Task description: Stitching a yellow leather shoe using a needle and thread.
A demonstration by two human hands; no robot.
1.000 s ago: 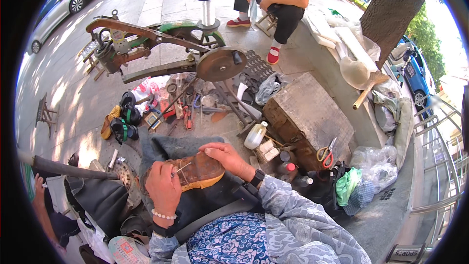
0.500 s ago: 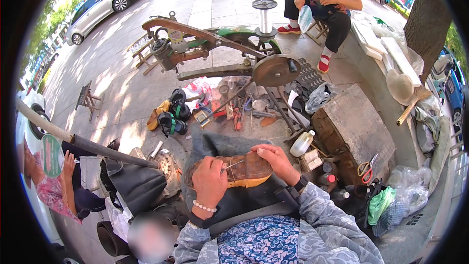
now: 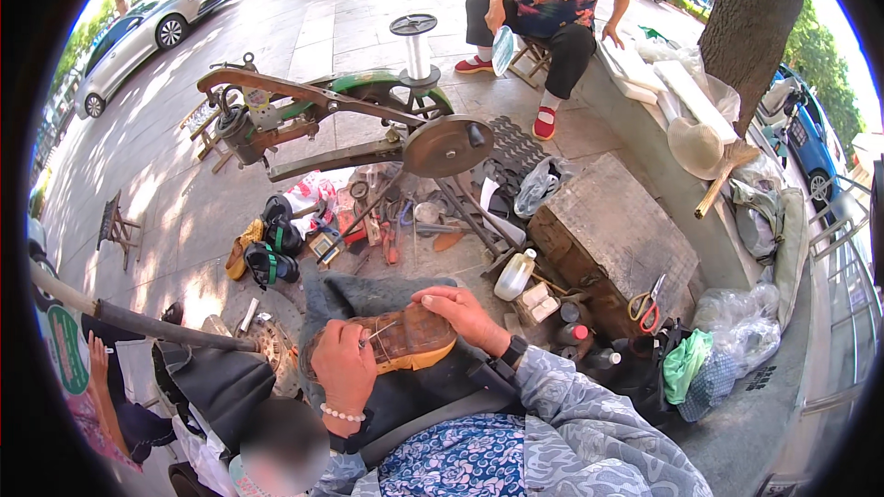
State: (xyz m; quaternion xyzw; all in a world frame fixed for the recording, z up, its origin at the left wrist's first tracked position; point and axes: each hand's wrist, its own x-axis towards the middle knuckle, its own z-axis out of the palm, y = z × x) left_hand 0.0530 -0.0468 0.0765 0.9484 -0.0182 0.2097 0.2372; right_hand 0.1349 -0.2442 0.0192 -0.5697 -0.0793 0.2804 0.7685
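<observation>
A shoe [image 3: 416, 333] lies sole up across my lap, its brown patterned sole above a yellow upper. My left hand [image 3: 345, 370], wearing a pale bead bracelet, is closed at the sole's left part. A thin metal needle-like tool [image 3: 383, 330] sticks out from its fingers and slants over the sole; its handle is hidden in the hand. At the right end of the shoe, my right hand [image 3: 468, 317] grips the edge, fingers over the sole. A dark apron-like sheet [image 3: 345, 293] covers my lap beneath the shoe.
Ahead stands a hand-cranked sewing machine [image 3: 322, 106] with a thread spool [image 3: 416, 51]. Shoes [image 3: 270, 262] and tools lie below it. To the right are a wooden box [image 3: 612, 230], scissors [image 3: 647, 304] and bottles [image 3: 516, 274]. A seated person [image 3: 557, 0] holds a fan; others sit at left.
The whole view has swung to the right, so things appear farther left. The seated person's one hand has lowered to the ledge. My hands keep their places on the shoe.
</observation>
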